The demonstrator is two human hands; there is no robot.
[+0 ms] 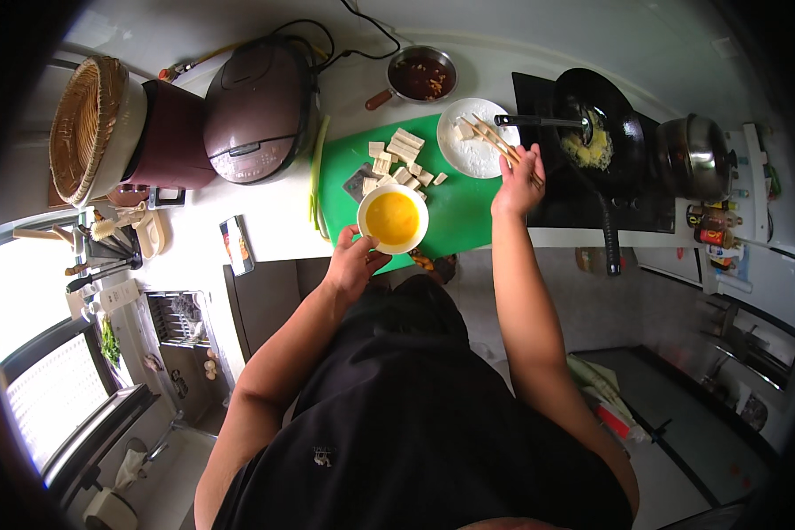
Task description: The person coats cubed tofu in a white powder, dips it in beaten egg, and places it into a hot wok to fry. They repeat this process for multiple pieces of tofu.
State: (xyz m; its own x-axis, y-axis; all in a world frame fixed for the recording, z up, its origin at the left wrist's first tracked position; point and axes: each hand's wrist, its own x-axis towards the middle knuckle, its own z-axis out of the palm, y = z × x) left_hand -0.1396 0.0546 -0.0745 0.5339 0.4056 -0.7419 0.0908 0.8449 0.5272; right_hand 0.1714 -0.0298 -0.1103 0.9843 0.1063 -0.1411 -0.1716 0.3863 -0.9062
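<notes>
My left hand holds the rim of a white bowl of beaten egg over the near edge of a green cutting board. Pieces of tofu lie on the board behind the bowl, by a dark flat blade. In my right hand is a pair of wooden chopsticks, their tips over a white plate of white powder, close to a tofu piece. A black-handled utensil reaches from above the plate into a black wok, where yellow food lies.
Behind the board stands a small saucepan with dark liquid. A rice cooker, a scallion stalk and a phone are to the left. The wok sits on a black cooktop beside a metal pot; its handle juts over the counter's front edge.
</notes>
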